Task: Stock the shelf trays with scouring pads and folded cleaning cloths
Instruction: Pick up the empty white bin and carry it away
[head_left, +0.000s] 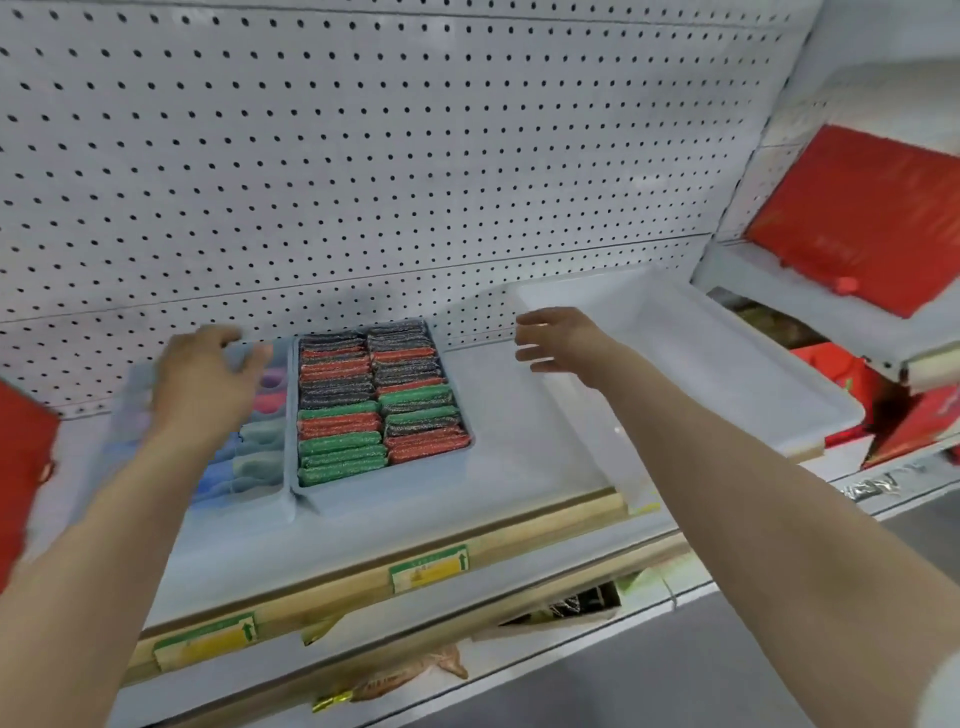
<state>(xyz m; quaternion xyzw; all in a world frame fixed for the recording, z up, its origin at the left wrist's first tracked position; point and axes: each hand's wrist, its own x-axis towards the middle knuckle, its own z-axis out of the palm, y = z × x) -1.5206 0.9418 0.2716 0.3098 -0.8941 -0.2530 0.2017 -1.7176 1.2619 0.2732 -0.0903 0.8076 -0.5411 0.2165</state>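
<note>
- Your left hand (202, 379) reaches over the left tray (283, 431), its fingers curled around the tray's far rim and gripping it.
- That left tray holds folded cleaning cloths (260, 441) in blue, grey-green and pink, though motion blur hides their exact number.
- Your right hand (558, 338) hovers above the shelf (519, 452) with fingers loosely spread, holding nothing; whether it touches the white tub (727, 374) beside it is unclear.
- The middle tray (462, 415) sits just beside the left tray, touching it along one side, and is packed with two columns of scouring pads (382, 400) in black, red and green.
- The white tub rests tilted at the right end of the shelf, its near corner overhanging the front edge.
- A pegboard wall (363, 156) rises behind the trays.
- Yellow-and-green price labels (428, 566) are fixed to the shelf's wooden front strip.
- Red packages (857, 218) lie on the neighbouring shelf to your right.
</note>
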